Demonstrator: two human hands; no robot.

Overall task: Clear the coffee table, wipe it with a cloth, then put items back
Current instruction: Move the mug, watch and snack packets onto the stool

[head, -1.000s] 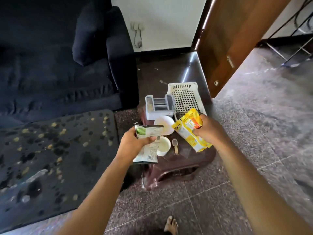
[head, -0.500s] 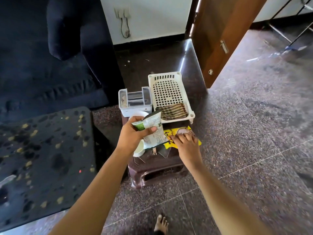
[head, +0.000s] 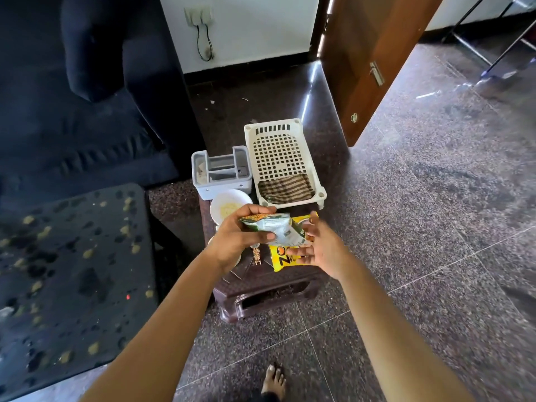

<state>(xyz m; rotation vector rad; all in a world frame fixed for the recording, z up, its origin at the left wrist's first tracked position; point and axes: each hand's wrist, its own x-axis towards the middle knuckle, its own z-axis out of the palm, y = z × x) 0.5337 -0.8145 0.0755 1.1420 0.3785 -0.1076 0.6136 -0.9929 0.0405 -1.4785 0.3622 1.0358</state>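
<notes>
My left hand (head: 236, 239) grips a green and white packet (head: 275, 229) above a low brown plastic stool (head: 269, 294). My right hand (head: 322, 248) is beside it, palm turned inward and fingers spread, its fingertips close to the packet's right end. A yellow packet (head: 285, 259) lies flat on the stool under both hands. Also on the stool are a white bowl (head: 229, 206) with pale food in it and a small gold item (head: 256, 255). The black speckled coffee table (head: 69, 271) stands to the left.
A white perforated basket (head: 280, 158) holding a striped cloth (head: 285, 188) and a grey caddy (head: 222, 172) sit behind the stool. A dark sofa (head: 87, 97) stands at the back left, a brown door (head: 374, 53) at the right. My bare foot (head: 274, 378) is on the floor.
My right hand laid the yellow packet flat on the stool and let go, then rose with fingers spread toward the green packet. My left hand turned that packet from upright to sideways.
</notes>
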